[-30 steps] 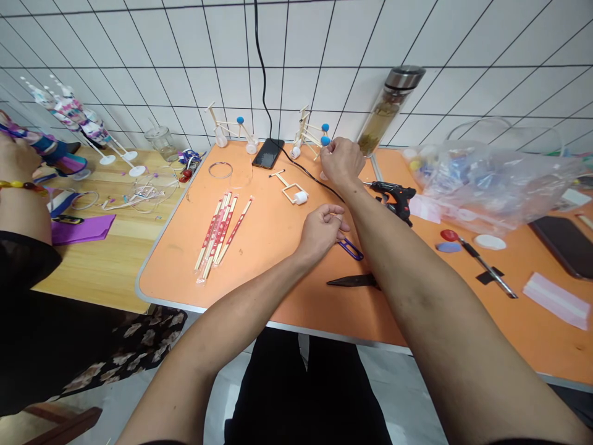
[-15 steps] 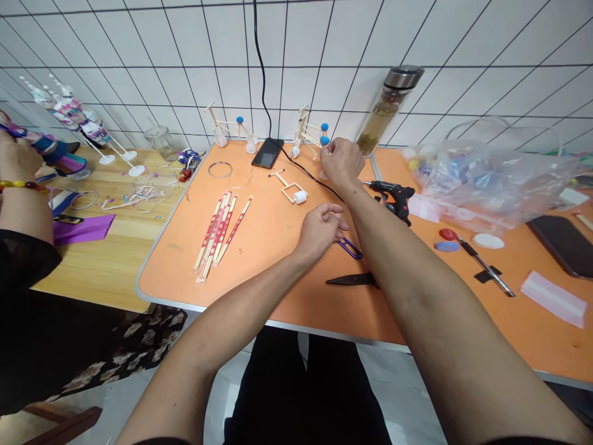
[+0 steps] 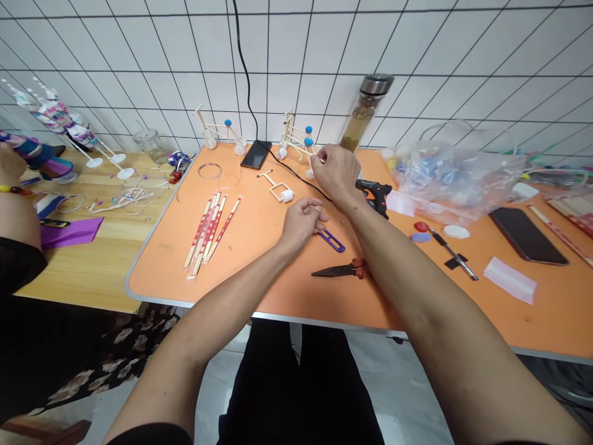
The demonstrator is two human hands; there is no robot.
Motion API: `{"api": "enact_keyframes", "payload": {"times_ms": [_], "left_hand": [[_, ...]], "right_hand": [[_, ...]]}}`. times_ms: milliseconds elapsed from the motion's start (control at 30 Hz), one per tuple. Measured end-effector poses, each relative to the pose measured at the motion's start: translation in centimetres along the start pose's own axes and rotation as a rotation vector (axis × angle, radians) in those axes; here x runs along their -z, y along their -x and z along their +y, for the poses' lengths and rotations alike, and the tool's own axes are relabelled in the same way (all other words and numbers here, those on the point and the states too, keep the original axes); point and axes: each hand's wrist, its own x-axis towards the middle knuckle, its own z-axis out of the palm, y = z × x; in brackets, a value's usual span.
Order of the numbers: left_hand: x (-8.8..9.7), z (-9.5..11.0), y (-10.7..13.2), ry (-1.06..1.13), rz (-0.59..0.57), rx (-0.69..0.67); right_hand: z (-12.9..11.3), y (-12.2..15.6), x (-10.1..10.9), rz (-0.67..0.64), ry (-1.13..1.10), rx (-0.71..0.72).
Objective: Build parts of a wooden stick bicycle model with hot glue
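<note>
Right hand (image 3: 337,173) is at the rear of the orange counter (image 3: 259,290), fingers curled in, narrow grip shape, fingertips right by the rear stick model (image 3: 308,142) with the two blue balls. Back of the hand blocks the view, can't tell if it's pinching anything. Model stands on white wheels near the tiled wall (image 3: 296,49).

Left hand (image 3: 303,225) is lower and to the left, half curled, fingertips close together just by the purple slotted handle (image 3: 332,241); can't tell if anything's between them. Dark-bladed scissors (image 3: 340,271) lie below that, partly behind the right forearm.

Left of the hands: flat stick frame with a white roller (image 3: 287,195), then red-wrapped chopsticks (image 3: 204,238) in a loose bundle, one pair angled off. Second stick model (image 3: 228,123) stands at the back left, black phone (image 3: 256,154) between the two models, cable across it.

Right side: black glue gun (image 3: 378,196) just beside the right wrist, tall glass bottle (image 3: 361,120) behind, clear plastic bag (image 3: 458,179) further right.
</note>
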Motion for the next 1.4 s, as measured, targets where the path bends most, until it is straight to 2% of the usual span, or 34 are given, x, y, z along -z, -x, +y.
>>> {"api": "enact_keyframes", "payload": {"times_ms": [167, 300, 367, 433, 533, 600, 667, 800, 1033, 1400], "left_hand": [[0.4, 1.0, 0.1, -0.003, 0.03, -0.033], [1.2, 1.8, -0.4, -0.055, 0.061, -0.15], [1.7, 2.0, -0.7, -0.131, 0.094, -0.269], [2.1, 2.1, -0.8, -0.276, 0.167, -0.45], [2.7, 2.3, -0.5, -0.648, 0.262, -0.784], [3.0, 2.4, -0.3, -0.912, 0.257, -0.936], [3.2, 2.4, -0.2, -1.096, 0.225, -1.0], [3.5, 1.8, -0.8, -1.232, 0.165, -1.015], [3.5, 1.3, -1.2, -1.237, 0.099, -0.978], [3.4, 1.5, -1.0, -1.259, 0.071, -0.906]], "right_hand": [[1.4, 2.9, 1.7, 0.024, 0.001, 0.091], [2.7, 5.9, 3.3, 0.015, -0.022, 0.164], [3.3, 7.2, 4.1, 0.012, -0.045, 0.2], [3.8, 8.3, 4.7, 0.016, -0.069, 0.231], [4.3, 9.4, 5.2, 0.023, -0.102, 0.277], [4.5, 9.9, 5.4, 0.019, -0.11, 0.307], [4.6, 10.3, 5.6, 0.01, -0.1, 0.322], [4.7, 10.9, 5.9, -0.009, -0.09, 0.344], [4.9, 10.9, 6.2, -0.055, -0.048, 0.377], [5.4, 10.8, 5.9, -0.08, -0.081, 0.412]]}}
